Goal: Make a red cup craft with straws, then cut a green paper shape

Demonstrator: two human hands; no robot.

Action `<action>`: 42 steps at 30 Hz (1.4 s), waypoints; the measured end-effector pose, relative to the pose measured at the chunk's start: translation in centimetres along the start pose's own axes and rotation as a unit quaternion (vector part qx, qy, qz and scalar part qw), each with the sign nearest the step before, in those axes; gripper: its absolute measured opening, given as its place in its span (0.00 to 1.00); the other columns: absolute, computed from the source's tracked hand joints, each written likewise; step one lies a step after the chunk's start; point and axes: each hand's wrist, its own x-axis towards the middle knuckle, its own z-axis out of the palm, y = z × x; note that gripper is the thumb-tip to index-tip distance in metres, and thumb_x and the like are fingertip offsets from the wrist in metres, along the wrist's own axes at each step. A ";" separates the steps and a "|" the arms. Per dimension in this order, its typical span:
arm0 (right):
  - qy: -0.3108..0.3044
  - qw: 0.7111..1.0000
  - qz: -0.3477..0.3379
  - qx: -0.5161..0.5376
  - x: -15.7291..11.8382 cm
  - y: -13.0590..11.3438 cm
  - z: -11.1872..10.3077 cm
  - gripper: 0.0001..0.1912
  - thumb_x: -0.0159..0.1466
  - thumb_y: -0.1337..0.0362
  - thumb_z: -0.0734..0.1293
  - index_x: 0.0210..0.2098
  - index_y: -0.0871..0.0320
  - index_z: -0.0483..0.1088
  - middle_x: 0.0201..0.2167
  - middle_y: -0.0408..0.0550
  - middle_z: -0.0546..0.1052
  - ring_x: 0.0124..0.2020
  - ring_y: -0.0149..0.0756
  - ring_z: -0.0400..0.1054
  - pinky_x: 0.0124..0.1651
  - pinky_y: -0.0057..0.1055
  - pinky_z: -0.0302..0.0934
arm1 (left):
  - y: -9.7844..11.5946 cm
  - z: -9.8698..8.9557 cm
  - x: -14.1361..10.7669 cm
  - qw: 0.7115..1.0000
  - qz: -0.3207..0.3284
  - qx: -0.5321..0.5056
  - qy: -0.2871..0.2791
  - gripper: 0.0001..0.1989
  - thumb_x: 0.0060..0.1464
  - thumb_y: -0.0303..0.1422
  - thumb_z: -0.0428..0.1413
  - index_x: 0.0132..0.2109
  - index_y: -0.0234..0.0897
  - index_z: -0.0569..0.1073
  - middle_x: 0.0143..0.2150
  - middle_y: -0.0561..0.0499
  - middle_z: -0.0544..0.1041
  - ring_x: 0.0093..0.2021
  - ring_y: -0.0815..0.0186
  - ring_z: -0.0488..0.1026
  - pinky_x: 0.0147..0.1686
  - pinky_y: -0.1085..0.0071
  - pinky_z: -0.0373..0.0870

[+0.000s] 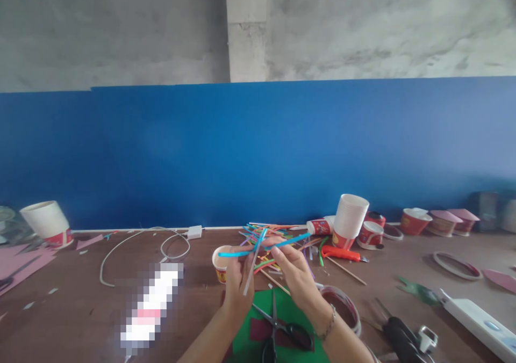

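Both hands are raised above the middle of the table, close together. My left hand (238,280) is closed on a blue strip (236,254) that sticks out to the left; a pale strip (250,269) slants down across its fingers. My right hand (293,269) pinches another blue length (296,240), which points up and to the right. Where the strips meet between the fingers is partly hidden. Behind the hands lies a pile of coloured strips (278,227). Below them, open black scissors (274,325) rest on a green sheet (250,347).
A paper cup (221,255) stands just left of my hands. Stacked cups (350,218), an orange cutter (342,253) and a tape roll (342,304) are to the right. Farther left are a cable (105,255), a blurred-out bright object (151,309) and pink paper (24,266).
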 end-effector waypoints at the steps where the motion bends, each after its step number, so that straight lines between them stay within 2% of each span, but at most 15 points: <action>1: 0.009 0.997 0.042 0.066 0.0 0.0 0.3 0.11 0.61 0.57 0.64 0.39 0.53 0.74 0.38 0.47 0.76 0.42 0.39 0.68 0.49 0.36 0.58 | 0.2 0.1 0.0 1.000 0.007 0.007 -0.001 0.09 0.55 0.35 0.52 0.41 0.36 0.71 0.38 0.45 0.74 0.40 0.61 0.72 0.39 0.65 0.70; 5: 0.021 0.953 0.154 0.261 0.1 -0.4 0.9 0.10 0.57 0.55 0.67 0.30 0.55 0.73 0.35 0.46 0.77 0.38 0.38 0.69 0.44 0.33 0.60 | 0.2 0.2 0.0 0.993 0.085 0.071 -0.031 0.05 0.55 0.30 0.52 0.39 0.36 0.71 0.38 0.46 0.75 0.40 0.61 0.73 0.40 0.65 0.70; 8: 0.024 0.929 0.213 0.300 0.2 -0.7 1.0 0.10 0.55 0.57 0.69 0.26 0.57 0.72 0.33 0.47 0.77 0.36 0.37 0.69 0.41 0.31 0.61 | -0.2 -0.1 -0.3 0.979 0.151 0.123 -0.062 0.06 0.54 0.28 0.52 0.39 0.37 0.72 0.39 0.45 0.75 0.42 0.61 0.73 0.41 0.65 0.70; 12: 0.054 0.943 0.203 0.256 0.0 -0.5 1.0 0.09 0.53 0.60 0.70 0.33 0.57 0.73 0.32 0.45 0.77 0.32 0.34 0.69 0.35 0.27 0.61 | -0.6 -0.4 -0.4 0.964 0.201 0.166 -0.043 0.07 0.53 0.25 0.52 0.40 0.37 0.71 0.41 0.46 0.75 0.43 0.62 0.72 0.41 0.66 0.71; 16: 0.077 0.966 0.197 0.148 -0.3 -0.7 1.2 0.12 0.53 0.59 0.70 0.36 0.55 0.73 0.28 0.43 0.77 0.27 0.32 0.69 0.28 0.25 0.59 | -0.9 -0.7 -0.2 0.949 0.240 0.200 -0.042 0.09 0.51 0.24 0.53 0.41 0.38 0.71 0.42 0.46 0.74 0.43 0.63 0.72 0.41 0.66 0.71; 19: 0.084 0.975 0.196 0.059 -0.3 -1.2 1.1 0.12 0.51 0.57 0.70 0.33 0.56 0.75 0.24 0.42 0.75 0.24 0.32 0.67 0.27 0.26 0.59 | -1.0 -0.9 -0.1 0.939 0.250 0.228 -0.066 0.10 0.51 0.25 0.54 0.42 0.38 0.72 0.42 0.45 0.74 0.43 0.62 0.72 0.41 0.67 0.71; 23: 0.035 0.985 0.168 -0.016 0.1 -1.2 0.5 0.13 0.51 0.54 0.70 0.30 0.57 0.76 0.21 0.43 0.74 0.24 0.34 0.66 0.26 0.28 0.59 | -0.9 -1.3 0.1 0.931 0.258 0.236 -0.102 0.11 0.52 0.25 0.53 0.43 0.39 0.72 0.42 0.44 0.74 0.42 0.62 0.72 0.41 0.67 0.71; 26: 0.029 0.985 0.155 -0.062 0.3 -0.8 -0.1 0.14 0.50 0.53 0.70 0.22 0.59 0.74 0.15 0.41 0.69 0.19 0.30 0.61 0.21 0.26 0.52 | -0.8 -1.5 0.2 0.925 0.270 0.238 -0.122 0.14 0.52 0.24 0.53 0.46 0.39 0.72 0.43 0.43 0.75 0.43 0.61 0.72 0.42 0.68 0.71; 29: 0.042 0.978 0.190 -0.075 0.3 -0.8 -0.3 0.18 0.50 0.52 0.70 0.16 0.61 0.70 0.11 0.39 0.64 0.14 0.24 0.53 0.18 0.24 0.45 | -0.9 -1.6 0.1 0.924 0.276 0.229 -0.133 0.17 0.52 0.23 0.53 0.49 0.40 0.71 0.44 0.43 0.75 0.44 0.61 0.72 0.44 0.67 0.70; 32: 0.043 0.974 0.220 -0.036 0.2 -1.3 -0.2 0.17 0.49 0.53 0.72 0.18 0.62 0.72 0.12 0.40 0.67 0.15 0.25 0.56 0.19 0.23 0.49 | -0.9 -1.6 0.3 0.927 0.279 0.209 -0.138 0.17 0.52 0.22 0.52 0.49 0.41 0.72 0.43 0.44 0.76 0.44 0.61 0.72 0.44 0.67 0.70; 35: 0.016 0.976 0.214 0.047 0.1 -1.8 0.0 0.14 0.50 0.55 0.72 0.26 0.62 0.75 0.17 0.42 0.72 0.19 0.29 0.63 0.26 0.27 0.58 | -0.6 -1.4 0.4 0.943 0.252 0.183 -0.119 0.15 0.52 0.23 0.53 0.46 0.42 0.74 0.43 0.45 0.75 0.43 0.62 0.72 0.42 0.66 0.70; 37: 0.001 0.976 0.196 0.096 0.1 -1.8 0.1 0.13 0.51 0.57 0.72 0.31 0.61 0.76 0.21 0.44 0.75 0.23 0.32 0.67 0.30 0.29 0.61 | -0.2 -1.0 0.4 0.963 0.202 0.150 -0.095 0.12 0.52 0.26 0.53 0.43 0.41 0.75 0.41 0.46 0.75 0.42 0.62 0.72 0.42 0.66 0.70; 40: 0.008 0.977 0.171 0.125 0.1 -1.4 0.2 0.13 0.52 0.58 0.72 0.35 0.59 0.76 0.25 0.46 0.77 0.25 0.33 0.68 0.30 0.29 0.62 | 0.6 -0.1 0.1 0.995 0.074 0.050 -0.044 0.09 0.53 0.30 0.54 0.41 0.38 0.76 0.40 0.46 0.75 0.42 0.62 0.72 0.41 0.66 0.70; 42: 0.009 0.978 0.161 0.132 0.1 -1.0 0.2 0.13 0.53 0.58 0.71 0.35 0.59 0.76 0.26 0.46 0.77 0.26 0.34 0.69 0.30 0.29 0.62 | 1.2 0.4 0.0 0.998 -0.033 -0.041 -0.022 0.09 0.54 0.33 0.53 0.40 0.36 0.75 0.41 0.46 0.75 0.42 0.62 0.72 0.41 0.67 0.71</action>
